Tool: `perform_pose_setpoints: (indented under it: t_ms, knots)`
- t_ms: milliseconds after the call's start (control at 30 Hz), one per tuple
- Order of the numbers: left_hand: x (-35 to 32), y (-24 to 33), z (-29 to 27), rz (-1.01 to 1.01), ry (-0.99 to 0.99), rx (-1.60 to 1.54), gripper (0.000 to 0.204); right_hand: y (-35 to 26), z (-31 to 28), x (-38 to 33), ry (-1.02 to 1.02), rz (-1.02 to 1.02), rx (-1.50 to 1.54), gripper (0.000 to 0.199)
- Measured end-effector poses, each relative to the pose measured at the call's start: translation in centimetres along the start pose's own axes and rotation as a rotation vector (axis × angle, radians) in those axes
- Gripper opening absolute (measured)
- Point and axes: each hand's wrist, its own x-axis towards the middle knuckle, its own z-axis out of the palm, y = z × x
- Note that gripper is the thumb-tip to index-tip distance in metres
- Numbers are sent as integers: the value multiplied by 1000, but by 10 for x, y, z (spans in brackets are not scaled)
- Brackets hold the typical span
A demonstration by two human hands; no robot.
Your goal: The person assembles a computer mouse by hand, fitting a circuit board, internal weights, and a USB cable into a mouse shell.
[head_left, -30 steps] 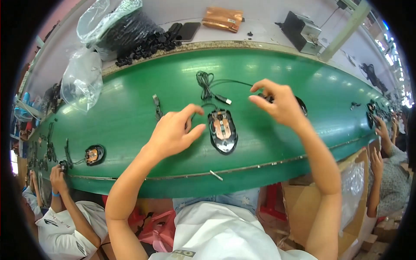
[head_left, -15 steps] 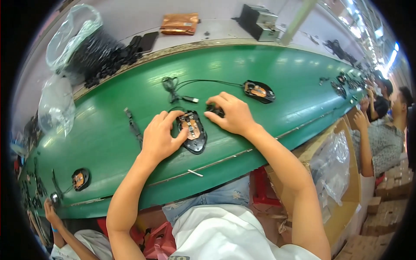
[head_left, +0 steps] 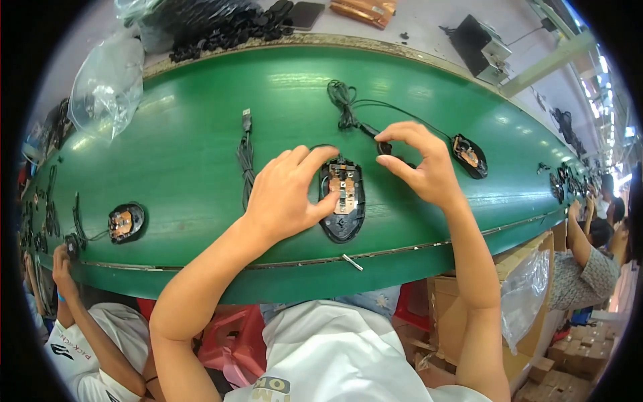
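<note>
An opened black computer mouse [head_left: 343, 226] with a copper-coloured circuit board lies on the green belt in front of me. My left hand [head_left: 281, 194] grips its left side, thumb at the board and index finger near the cable end. To the right, my right hand [head_left: 429, 167] pinches a small black part [head_left: 384, 148] between thumb and index finger, apart from the mouse. More black shows beside its curled fingers, too hidden to name. A bundled black cable [head_left: 246, 157] with a USB plug lies left of the mouse. Behind the right hand is a coiled cable [head_left: 343, 104].
Other opened mice lie on the green belt [head_left: 194, 194], one to the right [head_left: 469, 157], one to the left [head_left: 126, 222]. A white stick [head_left: 352, 262] rests by the near edge. Black parts [head_left: 234, 30] are heaped behind. Co-workers sit both sides; a carton [head_left: 539, 268] stands right.
My view has turned, so the scene sits farther right in the picture. My right hand's fingers have shifted slightly away from the mouse with the small black part. The left hand keeps its grip.
</note>
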Motion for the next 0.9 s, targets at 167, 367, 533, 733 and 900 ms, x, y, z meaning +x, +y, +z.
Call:
perform_pose_setpoints:
  t_ms: [167,367,533,733,900]
  knots:
    - [1,-1,1,8,-21,-22,33,-12,20,11,25,-112,122,31]
    - [6,4,-6,-95,-119,-65,33,-17,31,5,-4,-62,277,28]
    - [11,7,-11,-139,-171,-86,34,-16,31,2,-28,-56,238,28]
    - [12,6,-6,-132,-151,-99,35,-11,32,-4,-65,-34,183,30]
    - [8,1,1,-84,-78,-120,39,-14,35,-6,-39,19,198,29]
